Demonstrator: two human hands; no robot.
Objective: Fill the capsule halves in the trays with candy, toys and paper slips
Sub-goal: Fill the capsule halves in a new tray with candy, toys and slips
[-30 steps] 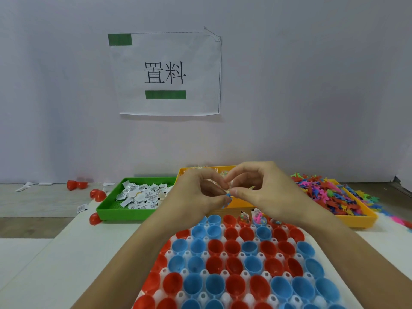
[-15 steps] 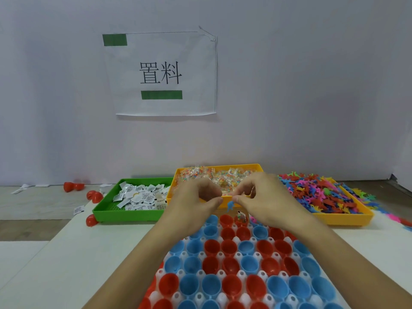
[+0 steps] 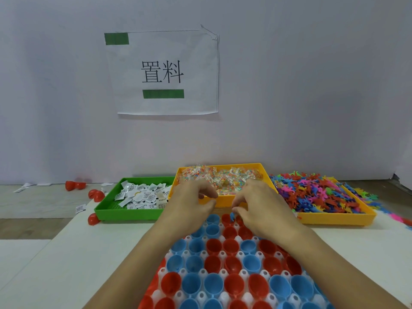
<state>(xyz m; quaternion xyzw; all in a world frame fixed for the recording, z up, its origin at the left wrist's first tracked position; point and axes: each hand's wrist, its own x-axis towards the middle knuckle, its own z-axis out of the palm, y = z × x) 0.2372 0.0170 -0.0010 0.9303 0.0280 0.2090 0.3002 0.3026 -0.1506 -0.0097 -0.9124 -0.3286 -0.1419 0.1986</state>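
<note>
Over the far edge of the capsule tray [image 3: 178, 293], the right hand [image 3: 265, 210] pinches a small blue toy [image 3: 232, 216] above a red capsule half [image 3: 225, 219]; the left hand [image 3: 191, 208] hovers beside it, fingers loosely curled, holding nothing.

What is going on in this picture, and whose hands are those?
There is no machine here. A person wears a camera on their head, so you see their own two hands from above. The right hand pinches a tiny blue toy over a rack of red and blue capsule halves. The left hand is beside it, fingers loosely curled, holding nothing I can see. Behind them stand three trays: a green tray of paper slips, an orange tray of wrapped candy, and a yellow tray heaped with colourful toys. A paper sign hangs on the wall.
</note>
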